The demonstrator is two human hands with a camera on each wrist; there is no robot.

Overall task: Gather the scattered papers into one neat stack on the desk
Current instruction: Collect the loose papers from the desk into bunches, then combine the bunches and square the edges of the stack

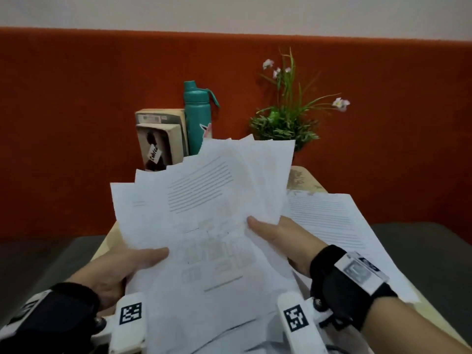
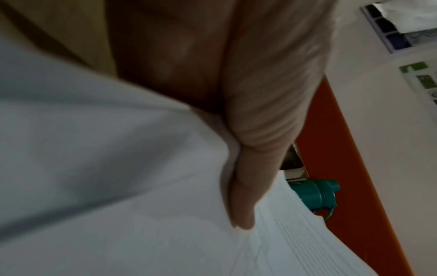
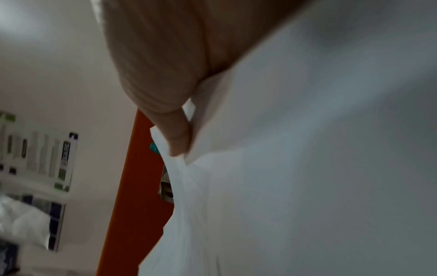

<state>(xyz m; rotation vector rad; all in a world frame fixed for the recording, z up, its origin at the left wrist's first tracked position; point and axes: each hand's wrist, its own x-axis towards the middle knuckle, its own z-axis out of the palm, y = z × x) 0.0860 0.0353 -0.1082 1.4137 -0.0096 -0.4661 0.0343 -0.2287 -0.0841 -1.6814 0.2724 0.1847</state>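
Note:
A fanned, uneven bundle of white printed papers [image 1: 204,213] is held up in front of me above the desk. My left hand [image 1: 132,264] grips its lower left edge, thumb on top. My right hand [image 1: 278,236] grips the right edge, thumb pressed on the top sheet. In the left wrist view the thumb [image 2: 255,168] lies along the papers [image 2: 118,186]. In the right wrist view the thumb [image 3: 177,136] pinches the sheets [image 3: 307,168]. More sheets [image 1: 339,226] lie flat on the desk at the right. The fingers behind the bundle are hidden.
A small beige desk [image 1: 304,177] stands against an orange wall panel [image 1: 76,123]. At the back are a teal water bottle [image 1: 198,116], two upright books [image 1: 161,139] and a potted plant with pale flowers [image 1: 288,118]. Dark floor lies on both sides.

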